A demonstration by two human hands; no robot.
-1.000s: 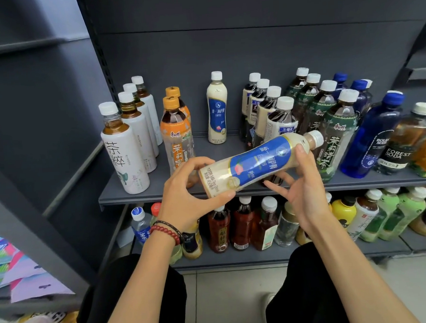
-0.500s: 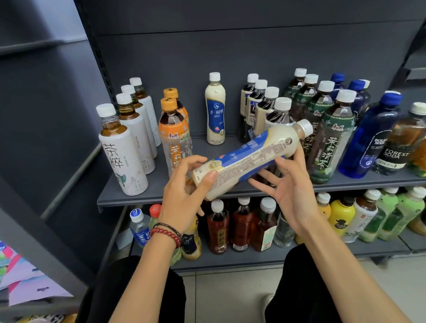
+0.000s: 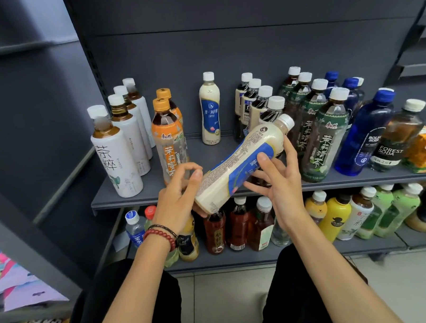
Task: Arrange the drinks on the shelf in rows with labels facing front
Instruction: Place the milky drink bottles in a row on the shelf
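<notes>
Cream bottle (image 3: 235, 175), blue label, held tilted over near edge of shelf (image 3: 152, 191): white cap toward far right, base toward near left. Right hand (image 3: 280, 190): thumb pressed on label, fingers spread behind, pinching it. Left hand (image 3: 177, 205): lower fingers curled under base, thumb and index loosely bent beside it.

Standing on shelf:
- four white tea bottles (image 3: 116, 164), left row
- two orange-capped bottles (image 3: 168, 144)
- one upright twin (image 3: 210, 112) at back (label facing front)
- four dark white-capped bottles (image 3: 260, 104)
- four green-label teas (image 3: 329, 140)

Brown bottle (image 3: 393, 137) at right reads FOREST SODA.

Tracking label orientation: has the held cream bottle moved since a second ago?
Yes: the cream bottle tilted steeper, base now below the shelf edge, blue label rolled aside.
</notes>
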